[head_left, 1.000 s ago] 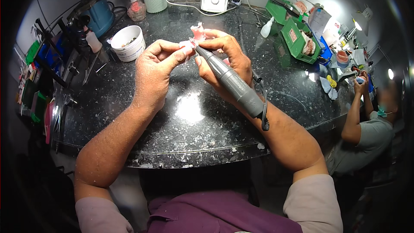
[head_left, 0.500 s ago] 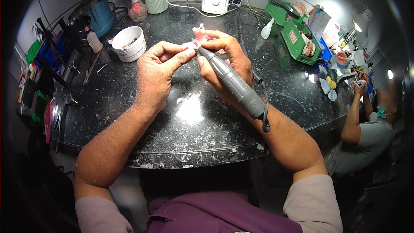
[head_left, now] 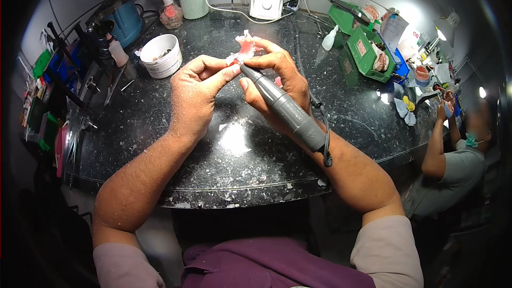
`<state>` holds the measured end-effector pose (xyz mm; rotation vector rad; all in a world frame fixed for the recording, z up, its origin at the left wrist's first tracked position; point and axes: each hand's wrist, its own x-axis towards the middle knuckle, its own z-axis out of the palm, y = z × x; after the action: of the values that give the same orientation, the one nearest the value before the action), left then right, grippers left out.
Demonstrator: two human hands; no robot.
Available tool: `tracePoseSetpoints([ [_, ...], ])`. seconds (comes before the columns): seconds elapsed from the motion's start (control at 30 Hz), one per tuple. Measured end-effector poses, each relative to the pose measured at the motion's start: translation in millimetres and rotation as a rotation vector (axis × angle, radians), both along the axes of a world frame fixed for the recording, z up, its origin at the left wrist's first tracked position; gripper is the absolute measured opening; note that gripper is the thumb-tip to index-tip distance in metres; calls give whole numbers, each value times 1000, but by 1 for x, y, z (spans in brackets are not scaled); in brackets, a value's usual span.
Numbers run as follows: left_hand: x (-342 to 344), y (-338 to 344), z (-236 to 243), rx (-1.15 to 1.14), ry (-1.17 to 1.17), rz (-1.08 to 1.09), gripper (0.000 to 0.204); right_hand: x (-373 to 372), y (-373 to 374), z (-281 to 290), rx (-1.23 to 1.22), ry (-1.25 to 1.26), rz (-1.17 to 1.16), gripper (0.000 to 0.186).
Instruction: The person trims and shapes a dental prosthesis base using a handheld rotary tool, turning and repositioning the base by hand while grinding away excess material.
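Across black speckled worktop — dust, clutter.

Purple top, short pale grey sleeves, bare forearms w/ white dust specks

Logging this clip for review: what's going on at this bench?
A person seated at a dark speckled worktop holds a small pink dental piece in the left hand. The right hand holds a grey corded handpiece, its tip against the piece. A co-worker works at the right.
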<state>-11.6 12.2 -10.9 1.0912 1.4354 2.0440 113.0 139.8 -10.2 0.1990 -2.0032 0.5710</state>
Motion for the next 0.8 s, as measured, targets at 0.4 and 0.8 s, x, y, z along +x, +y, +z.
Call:
tracePoseSetpoints([
  [0.4, 4, 1, 1, 37, -24, -7, 7, 0, -1, -1, -156, -23, 21, 30],
  [0.8, 5, 0, 0, 57, 5, 47, 8, -1, -5, -7, -131, -51, 17, 31],
])
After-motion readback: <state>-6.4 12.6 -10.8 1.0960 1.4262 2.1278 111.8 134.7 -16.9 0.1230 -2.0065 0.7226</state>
